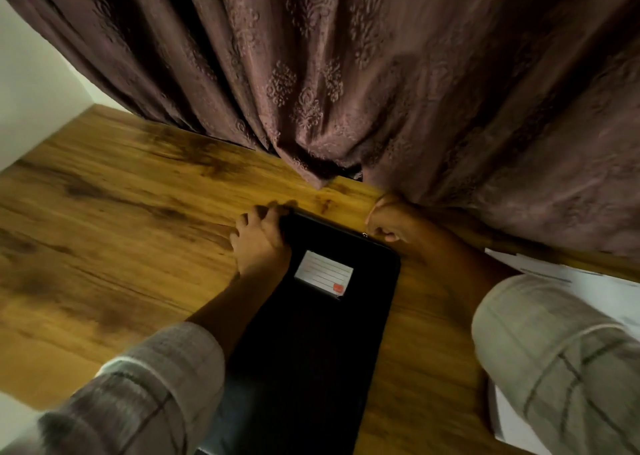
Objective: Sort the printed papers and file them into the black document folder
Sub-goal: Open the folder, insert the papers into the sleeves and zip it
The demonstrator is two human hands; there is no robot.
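Lowest in the frame are your two checked sleeves, the left sleeve (138,395) at lower left and the right sleeve (561,361) at lower right. Between them the black document folder (311,350) lies flat and closed on the wooden table (121,212). Its long axis runs from the bottom centre of the frame up towards the middle, leaning a little to the right as it goes away from you.

Under your right sleeve, at the right edge of the frame, lie the printed papers (595,281). Their print is too blurred to read.

Near the folder's far end sits a white label (323,273) with ruled lines and a small red mark in its lower right corner. No writing on it can be read.

Your left hand (259,243) rests on the folder's far left corner, fingers spread and bent, the tips reaching past the edge onto the wood. Your right hand (388,222) is at the far right corner, touching the edge, fingers curled tight. A small metal piece (364,235) shows on the edge just left of it, but you cannot tell whether the fingers pinch anything.

Beyond the hands a patterned mauve curtain (346,74) fills the upper frame, its hem on the table, with pale wall (27,91) at upper left.
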